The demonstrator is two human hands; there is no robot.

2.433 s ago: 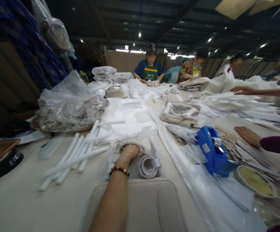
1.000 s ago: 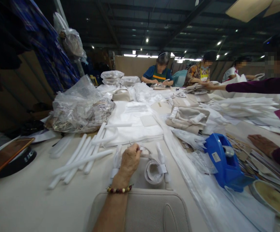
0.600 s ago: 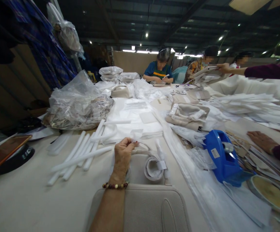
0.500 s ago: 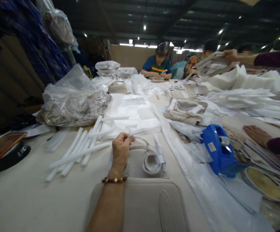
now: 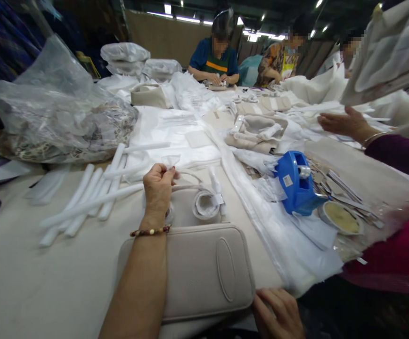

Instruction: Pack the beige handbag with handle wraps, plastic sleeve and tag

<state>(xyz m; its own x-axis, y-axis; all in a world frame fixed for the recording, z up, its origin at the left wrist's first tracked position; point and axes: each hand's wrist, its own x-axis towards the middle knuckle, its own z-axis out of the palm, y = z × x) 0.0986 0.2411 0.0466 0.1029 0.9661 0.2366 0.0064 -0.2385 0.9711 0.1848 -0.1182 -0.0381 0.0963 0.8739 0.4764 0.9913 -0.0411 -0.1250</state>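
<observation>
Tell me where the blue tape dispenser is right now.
In the head view the blue tape dispenser stands on the table right of centre, just behind a tape roll and right of the long clear plastic sheet.

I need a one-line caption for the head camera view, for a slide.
Left hand pinches a thin strap above a beige bag; right hand rests at its corner.
</observation>
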